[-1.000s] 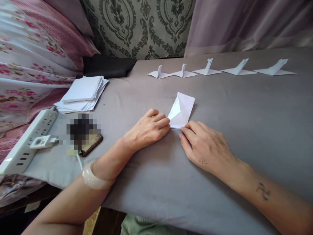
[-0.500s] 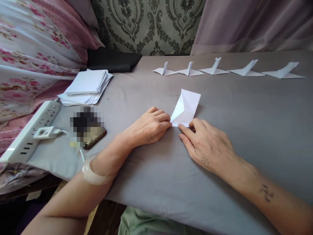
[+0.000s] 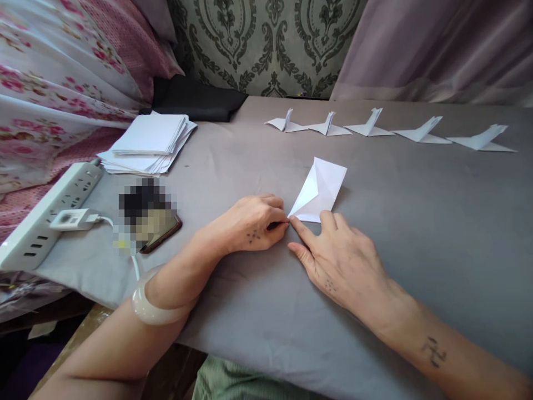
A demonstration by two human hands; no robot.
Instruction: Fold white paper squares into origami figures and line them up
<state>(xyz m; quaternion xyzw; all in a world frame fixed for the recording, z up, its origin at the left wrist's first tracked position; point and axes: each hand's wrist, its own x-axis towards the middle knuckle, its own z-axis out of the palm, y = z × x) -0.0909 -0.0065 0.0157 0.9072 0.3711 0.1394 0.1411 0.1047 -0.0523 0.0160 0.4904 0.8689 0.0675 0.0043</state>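
Note:
A white sheet of folded paper (image 3: 327,186) lies on the grey cloth, creased, with a flap turned in on its left side. My left hand (image 3: 260,222) pinches the paper's near left corner between thumb and fingers. With the index finger stretched out, my right hand (image 3: 343,258) presses on the near edge close to that same corner. Its thumb is apart from the paper, on the cloth side, and its other fingers rest at the near right edge.
Several folded paper figures (image 3: 370,125) stand in a row at the back. On the left are a stack of white paper (image 3: 147,136), a black cloth (image 3: 200,100), a partly blurred phone (image 3: 162,233) and a white power strip (image 3: 50,214) with a charger (image 3: 74,219).
My right index finger has slid left along the near edge to the corner by my left hand. The left hand keeps its pinch. The whole view has shifted slightly.

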